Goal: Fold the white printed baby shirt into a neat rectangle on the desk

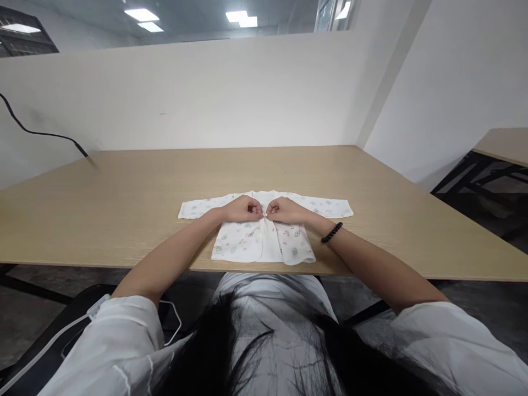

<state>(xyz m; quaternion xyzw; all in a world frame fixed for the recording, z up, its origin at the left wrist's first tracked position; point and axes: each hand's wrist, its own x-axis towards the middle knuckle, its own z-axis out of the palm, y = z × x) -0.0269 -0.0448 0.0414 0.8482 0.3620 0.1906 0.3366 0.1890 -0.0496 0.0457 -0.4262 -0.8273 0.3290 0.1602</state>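
Observation:
A small white long-sleeved baby shirt (239, 242) with a pale printed pattern lies spread on the table, its sleeves out to both sides. Its front edges meet near the middle, under my fingers. My left hand (244, 208) is closed in a pinch on the shirt's front from the left. From the right, my right hand (286, 210) pinches the front edge close to the left fingertips. Both hands hide part of the upper front, and any small fastener between the fingertips is too small to make out. A dark beaded bracelet (332, 232) circles my right wrist.
The shirt lies near the front edge of the light wood table (136, 181). A white wall (231, 93) stands behind it. At the left, a black cable (49, 134) hangs down to the table; a white cable (53, 341) runs beside my left sleeve. Another table (505, 144) stands at right.

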